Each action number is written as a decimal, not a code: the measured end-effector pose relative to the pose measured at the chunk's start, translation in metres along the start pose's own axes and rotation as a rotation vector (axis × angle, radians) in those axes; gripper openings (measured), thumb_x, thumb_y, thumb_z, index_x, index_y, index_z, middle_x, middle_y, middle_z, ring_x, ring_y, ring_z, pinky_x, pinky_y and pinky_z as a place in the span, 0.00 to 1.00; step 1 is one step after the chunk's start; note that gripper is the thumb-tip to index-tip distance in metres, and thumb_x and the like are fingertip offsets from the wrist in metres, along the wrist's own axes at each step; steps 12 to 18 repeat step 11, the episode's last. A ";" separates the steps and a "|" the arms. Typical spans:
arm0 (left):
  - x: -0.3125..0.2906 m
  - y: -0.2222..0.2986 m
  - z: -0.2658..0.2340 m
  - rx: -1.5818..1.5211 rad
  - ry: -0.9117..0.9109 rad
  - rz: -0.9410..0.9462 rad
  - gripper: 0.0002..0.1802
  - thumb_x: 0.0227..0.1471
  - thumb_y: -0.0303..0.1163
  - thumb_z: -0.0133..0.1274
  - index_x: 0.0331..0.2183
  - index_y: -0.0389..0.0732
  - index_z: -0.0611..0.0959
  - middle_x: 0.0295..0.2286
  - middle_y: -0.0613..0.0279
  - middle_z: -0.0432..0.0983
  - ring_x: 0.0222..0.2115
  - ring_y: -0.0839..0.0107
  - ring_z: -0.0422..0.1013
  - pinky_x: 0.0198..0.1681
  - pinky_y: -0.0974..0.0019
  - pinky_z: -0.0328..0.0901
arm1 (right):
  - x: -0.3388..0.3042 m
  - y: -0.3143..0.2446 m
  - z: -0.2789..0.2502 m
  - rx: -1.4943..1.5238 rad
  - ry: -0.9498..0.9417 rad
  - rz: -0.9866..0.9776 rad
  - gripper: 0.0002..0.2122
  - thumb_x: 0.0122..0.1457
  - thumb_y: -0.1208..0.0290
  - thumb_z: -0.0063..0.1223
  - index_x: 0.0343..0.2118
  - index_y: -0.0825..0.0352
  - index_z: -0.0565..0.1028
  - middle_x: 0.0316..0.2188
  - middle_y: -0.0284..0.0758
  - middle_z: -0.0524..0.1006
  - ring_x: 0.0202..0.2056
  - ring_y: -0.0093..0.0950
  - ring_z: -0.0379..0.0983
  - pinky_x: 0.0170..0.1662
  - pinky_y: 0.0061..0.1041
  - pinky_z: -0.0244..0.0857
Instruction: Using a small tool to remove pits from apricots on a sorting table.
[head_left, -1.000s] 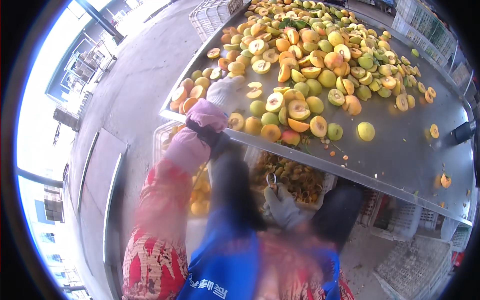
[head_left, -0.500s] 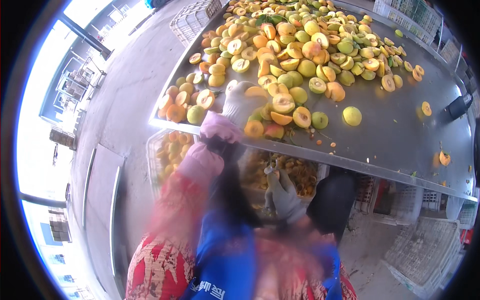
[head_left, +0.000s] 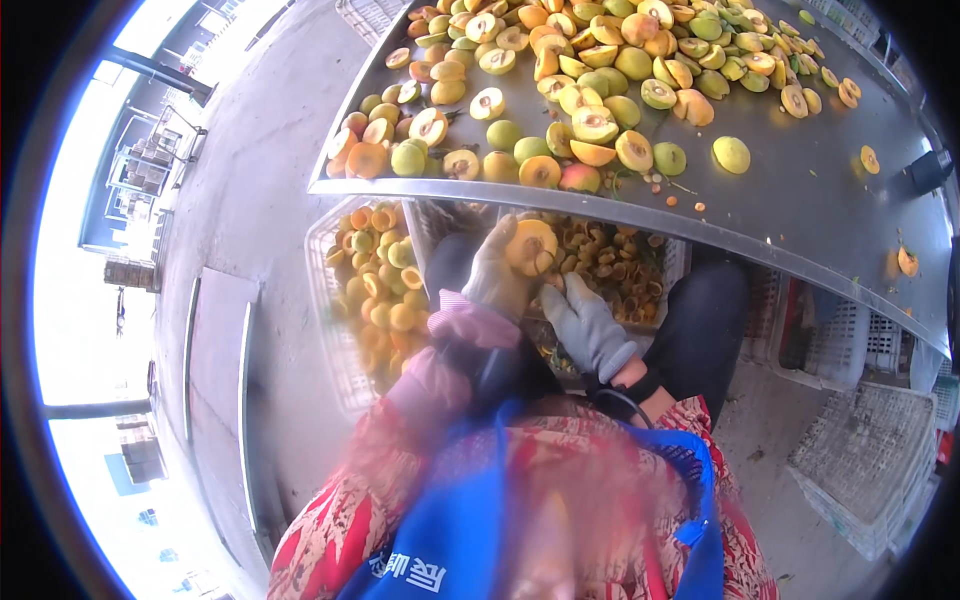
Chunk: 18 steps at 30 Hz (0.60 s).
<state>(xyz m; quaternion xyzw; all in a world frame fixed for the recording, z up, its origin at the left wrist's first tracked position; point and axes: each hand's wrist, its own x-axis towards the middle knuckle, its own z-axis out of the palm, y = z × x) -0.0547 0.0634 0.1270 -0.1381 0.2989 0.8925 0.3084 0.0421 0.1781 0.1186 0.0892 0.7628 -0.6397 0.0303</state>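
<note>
Below the table's edge, my left hand in a pale glove is closed around a halved yellow peach. The cut face with its stone cavity points up toward me. My right hand, also gloved, is beside it with fingers curled close to the fruit's lower edge. Something small is pinched there, but I cannot make out what it is. Beneath both hands stands a crate of small brownish fruit pieces. Several peach halves lie piled on the metal table above.
A white crate of peach halves stands on the floor at my left. The table's raised metal rim runs just beyond my hands. Stacked plastic crates are at the right, and a dark cylindrical object is at the table's right side.
My left hand has come back from the fruit pile to below the table edge, bringing a peach half. My right hand has met it there. The view has shifted slightly.
</note>
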 end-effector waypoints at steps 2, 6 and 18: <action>0.003 -0.007 0.001 -0.074 0.111 0.055 0.21 0.57 0.42 0.48 0.45 0.36 0.72 0.41 0.50 0.72 0.38 0.57 0.73 0.39 0.53 0.71 | 0.003 0.004 0.006 0.077 0.076 -0.006 0.14 0.61 0.60 0.43 0.36 0.68 0.68 0.32 0.53 0.74 0.38 0.53 0.69 0.40 0.44 0.62; 0.013 -0.016 -0.008 0.173 0.116 0.143 0.19 0.57 0.38 0.47 0.46 0.37 0.71 0.36 0.55 0.72 0.35 0.62 0.71 0.40 0.60 0.69 | 0.015 0.006 0.006 0.072 0.060 0.076 0.15 0.61 0.58 0.43 0.36 0.68 0.68 0.32 0.53 0.74 0.38 0.54 0.69 0.41 0.43 0.62; 0.033 -0.023 -0.032 0.257 0.162 0.230 0.25 0.54 0.46 0.52 0.46 0.37 0.73 0.39 0.52 0.74 0.36 0.59 0.74 0.34 0.61 0.72 | 0.024 0.006 0.016 -0.004 0.076 0.172 0.13 0.64 0.62 0.42 0.38 0.69 0.68 0.29 0.47 0.74 0.31 0.38 0.70 0.38 0.34 0.62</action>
